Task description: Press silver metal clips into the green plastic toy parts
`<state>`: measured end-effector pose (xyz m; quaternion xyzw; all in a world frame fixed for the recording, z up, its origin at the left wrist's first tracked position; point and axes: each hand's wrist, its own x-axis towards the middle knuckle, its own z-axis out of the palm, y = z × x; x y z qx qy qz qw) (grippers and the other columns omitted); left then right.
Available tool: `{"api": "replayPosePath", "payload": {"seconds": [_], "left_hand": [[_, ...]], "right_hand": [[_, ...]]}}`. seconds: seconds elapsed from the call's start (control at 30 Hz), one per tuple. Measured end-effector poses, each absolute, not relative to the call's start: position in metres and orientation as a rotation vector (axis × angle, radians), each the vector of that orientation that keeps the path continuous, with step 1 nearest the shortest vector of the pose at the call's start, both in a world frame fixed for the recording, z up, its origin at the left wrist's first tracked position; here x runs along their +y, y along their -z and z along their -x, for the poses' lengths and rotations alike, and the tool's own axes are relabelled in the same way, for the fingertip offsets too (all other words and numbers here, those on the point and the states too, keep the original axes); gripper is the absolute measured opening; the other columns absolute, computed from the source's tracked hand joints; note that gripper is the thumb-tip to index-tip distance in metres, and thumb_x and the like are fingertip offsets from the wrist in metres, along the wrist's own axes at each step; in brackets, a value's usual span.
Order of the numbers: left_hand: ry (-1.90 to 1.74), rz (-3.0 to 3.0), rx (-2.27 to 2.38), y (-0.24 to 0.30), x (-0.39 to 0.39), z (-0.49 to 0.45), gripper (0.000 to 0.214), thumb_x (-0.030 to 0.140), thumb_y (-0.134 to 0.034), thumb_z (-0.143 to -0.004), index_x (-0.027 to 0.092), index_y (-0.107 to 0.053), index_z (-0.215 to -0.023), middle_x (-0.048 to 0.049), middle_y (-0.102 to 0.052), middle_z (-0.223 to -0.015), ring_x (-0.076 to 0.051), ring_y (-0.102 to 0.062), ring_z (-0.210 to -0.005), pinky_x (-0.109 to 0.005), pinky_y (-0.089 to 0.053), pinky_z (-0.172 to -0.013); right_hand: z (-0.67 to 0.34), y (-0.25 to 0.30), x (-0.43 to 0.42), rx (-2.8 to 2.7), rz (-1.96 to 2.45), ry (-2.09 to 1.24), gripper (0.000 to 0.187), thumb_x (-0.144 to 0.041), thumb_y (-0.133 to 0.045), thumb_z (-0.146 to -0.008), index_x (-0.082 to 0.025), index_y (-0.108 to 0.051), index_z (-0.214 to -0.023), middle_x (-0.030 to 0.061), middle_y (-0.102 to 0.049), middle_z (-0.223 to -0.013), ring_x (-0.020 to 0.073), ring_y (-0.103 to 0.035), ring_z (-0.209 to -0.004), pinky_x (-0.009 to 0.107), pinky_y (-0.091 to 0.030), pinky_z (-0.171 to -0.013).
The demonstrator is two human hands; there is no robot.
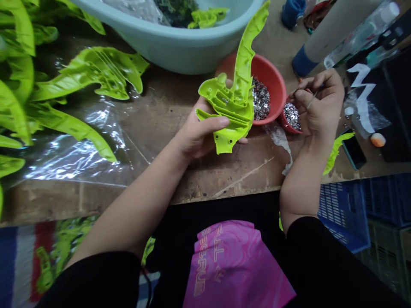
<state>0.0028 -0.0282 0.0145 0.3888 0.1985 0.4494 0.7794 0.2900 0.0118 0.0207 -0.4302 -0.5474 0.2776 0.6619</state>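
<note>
**Q: What is the main surface shown?**
A: A worn wooden counter [205,179], partly covered at left by a crumpled clear plastic sheet [80,158]. A blue plastic crate [343,214] lies below its near edge at right.

**Q: Which objects stand on it, largest first?**
A: A pale blue plastic basin [173,51] sits at the far side, with green pieces inside. Long lime-green moulded plastic pieces [96,72] lie on the sheet at left. Near the centre are a round red plastic bowl [272,81] and, just beside it, a smaller red bowl [289,122]. A black smartphone [354,149] lies at right.

**Q: What are the hands doing?**
A: The left hand [201,132] is closed around a long lime-green moulded plastic part [231,100], with the thumb across its face. The part is held above the counter, just in front of the larger bowl, and its long arm tilts upward. The right hand [317,105] is closed in a pinch on a thin pale rod [312,102], just above the smaller bowl.

**Q: What is the finest detail?**
A: Small silver metallic pieces [260,98] fill both red bowls; their exact kind is too small to tell.
</note>
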Motion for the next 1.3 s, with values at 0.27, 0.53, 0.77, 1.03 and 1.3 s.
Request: {"api": "replayPosePath", "payload": {"seconds": [0.27, 0.53, 0.77, 1.03, 1.3], "left_hand": [[-0.960, -0.920, 0.484, -0.010, -0.031, -0.009, 0.092, 0.053, -0.092, -0.073, 0.036, -0.046, -0.151, -0.0058, -0.067, -0.143, -0.033, -0.077, -0.122, -0.047, -0.073, -0.087], [-1.069, -1.101, 0.513, 0.008, -0.024, -0.016, 0.080, 0.068, -0.084, -0.079, 0.032, -0.052, -0.143, -0.0019, -0.074, -0.126, -0.034, -0.072, -0.134, -0.047, -0.070, -0.098], [-0.941, -1.131, 0.544, -0.007, -0.031, -0.005, 0.062, 0.063, -0.077, -0.085, 0.029, -0.059, -0.133, -0.0019, -0.073, -0.120, -0.034, -0.078, -0.122, -0.048, -0.072, -0.086], [-0.592, -0.939, 0.299, -0.009, -0.031, 0.002, 0.061, 0.043, -0.075, -0.080, 0.023, -0.054, -0.134, -0.0047, -0.078, -0.111, -0.030, -0.081, -0.102, -0.057, -0.071, -0.091], [-0.571, -0.834, 0.250, -0.016, -0.033, 0.002, 0.069, 0.030, -0.071, -0.072, 0.019, -0.051, -0.137, -0.0025, -0.076, -0.098, -0.023, -0.079, -0.082, -0.054, -0.071, -0.091]], "right_hand": [[-0.233, -0.027, -0.008, -1.408, 1.077, -0.701, 0.073, -0.072, -0.094, -0.065, -0.030, -0.037, -0.083, -0.0016, -0.075, -0.089, 0.0184, -0.069, -0.075, 0.043, -0.064, -0.076], [-0.187, -0.042, -0.049, -1.652, 1.023, -0.597, 0.041, -0.051, -0.085, -0.088, -0.028, -0.052, -0.080, 0.0008, -0.078, -0.097, 0.0252, -0.079, -0.098, 0.052, -0.069, -0.090], [-0.184, -0.048, -0.049, -1.693, 0.693, -0.646, 0.022, -0.031, -0.086, -0.088, -0.032, -0.065, -0.086, -0.0057, -0.083, -0.095, 0.0186, -0.078, -0.082, 0.042, -0.069, -0.082], [-0.200, -0.043, -0.044, -1.714, 0.920, -0.474, 0.031, -0.045, -0.084, -0.090, -0.034, -0.058, -0.077, -0.0014, -0.080, -0.090, 0.0240, -0.073, -0.082, 0.045, -0.064, -0.079], [-0.204, -0.039, -0.041, -1.870, 0.970, -0.371, 0.033, -0.048, -0.076, -0.097, -0.032, -0.058, -0.075, -0.0002, -0.079, -0.094, 0.0240, -0.074, -0.089, 0.045, -0.063, -0.087]]}}
